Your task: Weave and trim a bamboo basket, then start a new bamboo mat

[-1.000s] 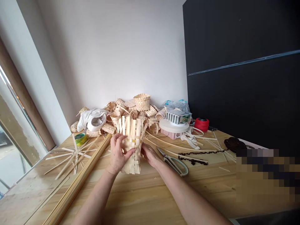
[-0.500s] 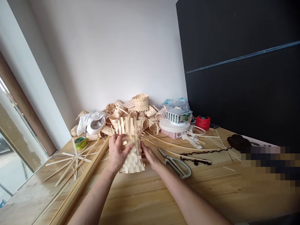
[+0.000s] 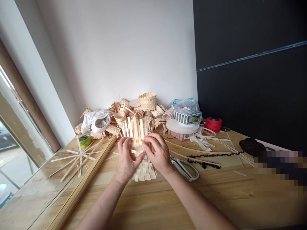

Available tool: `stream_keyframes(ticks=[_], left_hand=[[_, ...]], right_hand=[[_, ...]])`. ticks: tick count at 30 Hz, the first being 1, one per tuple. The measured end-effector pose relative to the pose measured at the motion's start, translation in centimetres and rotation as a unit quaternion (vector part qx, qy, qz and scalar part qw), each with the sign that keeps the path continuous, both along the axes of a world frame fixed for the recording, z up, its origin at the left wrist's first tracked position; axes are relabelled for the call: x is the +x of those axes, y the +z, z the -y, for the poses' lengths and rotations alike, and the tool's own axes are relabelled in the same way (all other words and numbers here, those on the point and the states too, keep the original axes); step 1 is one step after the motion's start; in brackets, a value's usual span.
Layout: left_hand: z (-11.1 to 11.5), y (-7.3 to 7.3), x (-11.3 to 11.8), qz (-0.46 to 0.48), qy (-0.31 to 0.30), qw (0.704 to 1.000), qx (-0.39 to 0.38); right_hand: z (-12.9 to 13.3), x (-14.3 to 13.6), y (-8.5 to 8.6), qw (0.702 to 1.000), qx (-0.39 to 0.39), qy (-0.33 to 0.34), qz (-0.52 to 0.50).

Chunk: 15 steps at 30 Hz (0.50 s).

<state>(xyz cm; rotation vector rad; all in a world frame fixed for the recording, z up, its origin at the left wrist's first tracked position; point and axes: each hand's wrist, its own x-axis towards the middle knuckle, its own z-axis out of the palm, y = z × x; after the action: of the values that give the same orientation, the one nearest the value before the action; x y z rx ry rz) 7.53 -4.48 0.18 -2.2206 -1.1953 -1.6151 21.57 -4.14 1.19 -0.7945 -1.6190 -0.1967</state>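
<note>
Although the basket (image 3: 144, 174) is woven below, upper strips (image 3: 135, 127) stand unwoven; its wall is pinched by fingers of the left hand (image 3: 126, 162) and right hand (image 3: 160, 156).

A basket-weaving workspace, shown by piled woven baskets (image 3: 148, 101) and loose strips (image 3: 80, 155) on a wooden table (image 3: 134, 204).

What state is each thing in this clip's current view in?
Held basket: partly woven, upper strips loose, gripped by the left hand and right hand.
Basket atop the pile: upright, mouth open.
Scissors: lying flat, blades mostly hidden.
Strip bundle: lying lengthwise, strips together.
Star of strips: crossed, spread flat.
White cloth: crumpled.
Red spool: standing, wound.
Dark cord: bunched, one length trailing.
</note>
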Motion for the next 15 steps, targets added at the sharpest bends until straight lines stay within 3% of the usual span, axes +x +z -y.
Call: stream_keyframes(ticks=[6, 15], left_hand=[[-0.5, -0.2, -0.1, 0.008, 0.016, 1.000, -0.003], [-0.6, -0.3, -0.4, -0.013, 0.018, 1.000, -0.003]], right_hand=[[0.2, -0.5, 0.7, 0.985, -0.023, -0.113, 0.132], [0.2, -1.2, 1.7, 0.976, -0.051, -0.163, 0.136]])
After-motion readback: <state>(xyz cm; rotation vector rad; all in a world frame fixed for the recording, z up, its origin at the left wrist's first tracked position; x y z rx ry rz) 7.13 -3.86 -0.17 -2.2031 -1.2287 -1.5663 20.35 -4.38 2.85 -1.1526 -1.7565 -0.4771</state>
